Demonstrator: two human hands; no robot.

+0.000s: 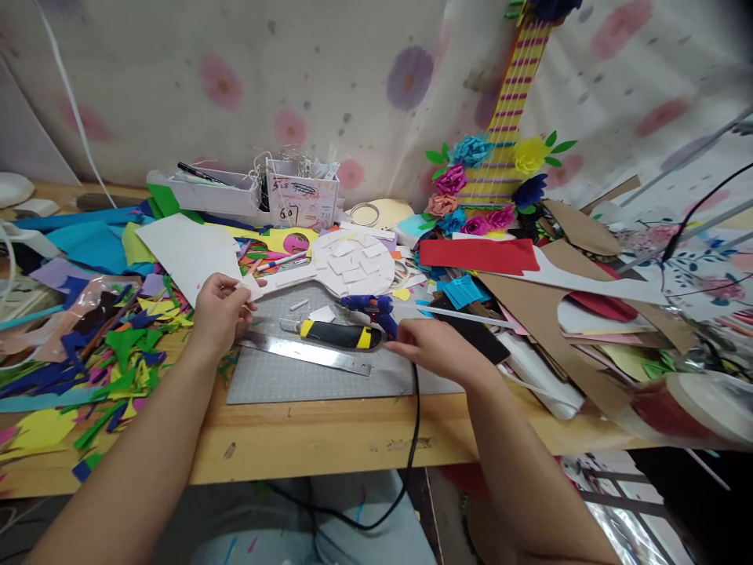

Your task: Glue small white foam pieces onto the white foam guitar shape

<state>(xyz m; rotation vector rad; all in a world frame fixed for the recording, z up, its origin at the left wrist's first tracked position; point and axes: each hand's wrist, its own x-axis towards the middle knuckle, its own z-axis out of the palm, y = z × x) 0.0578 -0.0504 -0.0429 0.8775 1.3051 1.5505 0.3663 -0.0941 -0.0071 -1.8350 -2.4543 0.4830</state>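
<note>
My left hand (220,306) pinches a small white paper piece (252,287) at the narrow end of a white paddle-shaped cutout (288,276). Several small white pieces lie on the cutout's round part. My right hand (438,345) is closed at the lower end of the handle of a blue hot glue gun (369,304); its fingertips are partly hidden. The gun's nozzle points left, and a long white glue stick (452,315) sticks out behind it. Below lie a yellow-and-black utility knife (338,334) and a steel ruler (311,355), on a grey cutting mat (276,384).
Coloured paper scraps (118,353) cover the left side. White boxes (303,196) stand at the back, beside a flower-trimmed paper guitar (500,149). Cardboard sheets (529,329) and red paper (476,256) pile up at right. A black cord (412,447) hangs over the table's front edge.
</note>
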